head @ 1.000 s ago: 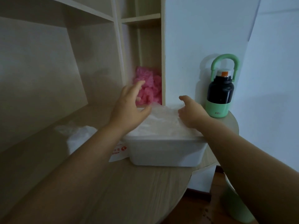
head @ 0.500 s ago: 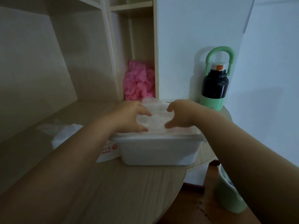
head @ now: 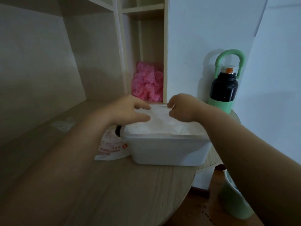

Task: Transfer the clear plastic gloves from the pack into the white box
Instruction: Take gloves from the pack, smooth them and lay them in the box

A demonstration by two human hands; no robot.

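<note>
Dropped onto gloves [head: 162, 124] in white box [head: 167, 152], left hand [head: 128, 110] spreads fingers; right hand [head: 184, 108] curls, grip unclear; should press evenly.

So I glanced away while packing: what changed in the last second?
The left hand came down from the air onto the clear gloves. The right hand shifted inward, fingers curled at the pile, grip unclear. Both are now close together on top of the pile. The white box, pack and bottle stayed put.
</note>
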